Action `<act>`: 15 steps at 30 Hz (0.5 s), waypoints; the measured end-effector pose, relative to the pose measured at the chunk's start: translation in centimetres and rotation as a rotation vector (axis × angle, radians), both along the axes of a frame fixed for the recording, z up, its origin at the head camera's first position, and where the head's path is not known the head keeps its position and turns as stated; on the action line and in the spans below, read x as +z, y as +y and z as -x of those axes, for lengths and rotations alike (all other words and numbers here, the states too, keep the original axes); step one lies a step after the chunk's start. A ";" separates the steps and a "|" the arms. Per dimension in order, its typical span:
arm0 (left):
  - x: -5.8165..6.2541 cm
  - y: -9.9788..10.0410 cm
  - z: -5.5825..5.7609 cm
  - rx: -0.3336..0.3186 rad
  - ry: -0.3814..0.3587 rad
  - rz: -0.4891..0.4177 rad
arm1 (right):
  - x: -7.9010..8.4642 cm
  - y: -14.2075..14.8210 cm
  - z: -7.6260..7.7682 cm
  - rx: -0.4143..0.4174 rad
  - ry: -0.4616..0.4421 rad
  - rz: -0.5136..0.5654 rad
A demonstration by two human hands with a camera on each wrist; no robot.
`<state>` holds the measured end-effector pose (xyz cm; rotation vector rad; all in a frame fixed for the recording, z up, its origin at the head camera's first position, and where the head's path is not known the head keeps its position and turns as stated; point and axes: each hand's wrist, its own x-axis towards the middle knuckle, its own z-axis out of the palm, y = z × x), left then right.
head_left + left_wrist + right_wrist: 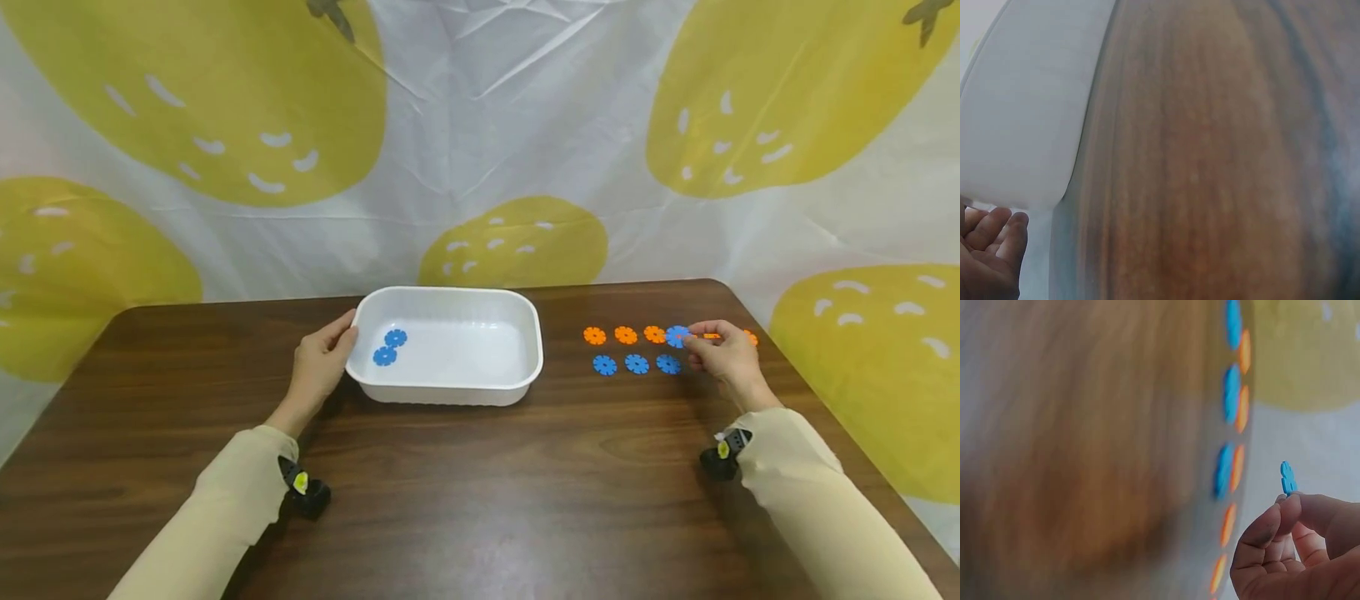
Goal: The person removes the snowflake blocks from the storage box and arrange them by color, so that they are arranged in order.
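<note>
My right hand (723,358) pinches a blue notched plastic disc (677,337) between thumb and fingertips, raised over the rows of discs; in the right wrist view, this disc (1288,479) stands edge-on above the fingers. My left hand (318,362) holds the left end of a white plastic tub (442,395) at its rim. Those fingers (1013,240) show under the tub's end in the left wrist view. Inside the tub, near its left end, lie two blue discs (385,357). Three blue discs (637,364) form a row on the table, in front of several orange discs (626,335).
The brown wooden table (480,483) reaches back to a hanging cloth (480,150) printed with yellow fruit shapes. The disc rows lie right of the tub, towards the table's right edge. Each wrist carries a strapped black camera.
</note>
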<state>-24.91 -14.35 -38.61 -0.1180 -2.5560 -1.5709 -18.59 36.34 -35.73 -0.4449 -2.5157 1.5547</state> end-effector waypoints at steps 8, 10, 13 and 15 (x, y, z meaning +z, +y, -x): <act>0.0 0.0 0.0 -0.012 -0.008 -0.005 | -0.9 2.8 -1.2 -0.027 -0.133 -0.069; 0.1 0.0 -0.1 -0.012 -0.007 -0.001 | -1.1 3.0 -1.2 -0.027 -0.154 -0.089; 0.1 0.0 -0.1 -0.012 -0.006 -0.002 | -1.2 3.1 -1.2 -0.024 -0.181 -0.149; 0.1 0.0 -0.1 -0.011 -0.010 -0.004 | -1.2 3.1 -1.2 -0.026 -0.195 -0.181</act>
